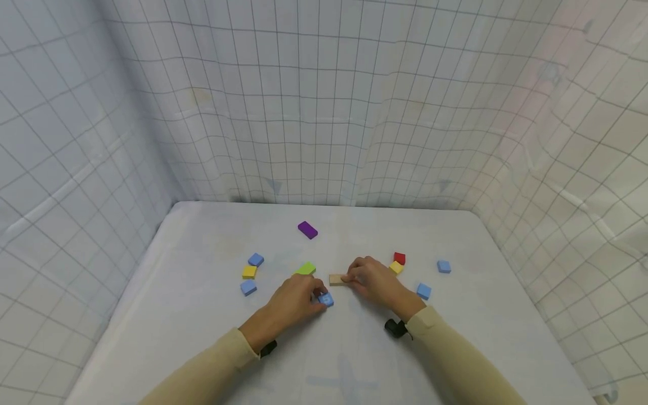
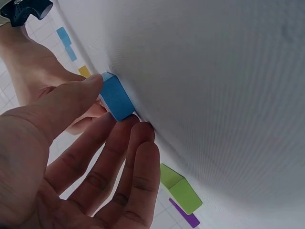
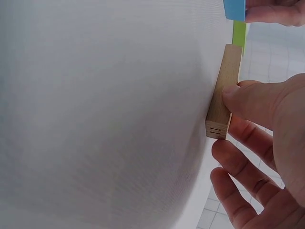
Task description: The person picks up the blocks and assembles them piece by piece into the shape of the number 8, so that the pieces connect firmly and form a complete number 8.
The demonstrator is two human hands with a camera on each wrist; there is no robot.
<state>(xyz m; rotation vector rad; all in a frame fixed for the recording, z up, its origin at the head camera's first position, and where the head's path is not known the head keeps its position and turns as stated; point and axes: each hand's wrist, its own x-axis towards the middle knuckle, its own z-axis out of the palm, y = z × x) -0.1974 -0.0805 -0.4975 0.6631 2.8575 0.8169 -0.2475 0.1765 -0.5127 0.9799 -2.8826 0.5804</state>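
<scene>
My left hand (image 1: 295,300) pinches a small blue block (image 1: 327,300) between thumb and fingertips, low over the white tabletop. Seen from the left wrist, that block (image 2: 117,98) lies between the thumb and the nearest fingers. To its right, my right hand (image 1: 376,283) grips a plain wooden block (image 1: 336,280), long and narrow. From the right wrist, the thumb presses on the long side of the wooden block (image 3: 222,95), and small dark marks show on its near end. A lime green block (image 1: 306,269) sits just beyond the left hand, which partly covers it.
On the left lie two blue blocks (image 1: 248,287) with a yellow block (image 1: 250,272) between them. A purple block (image 1: 307,230) rests farther back. Right of the right hand are a red block (image 1: 399,258), a yellow block (image 1: 396,268) and two more blue blocks (image 1: 444,266). Gridded white curtains (image 1: 324,112) surround the table.
</scene>
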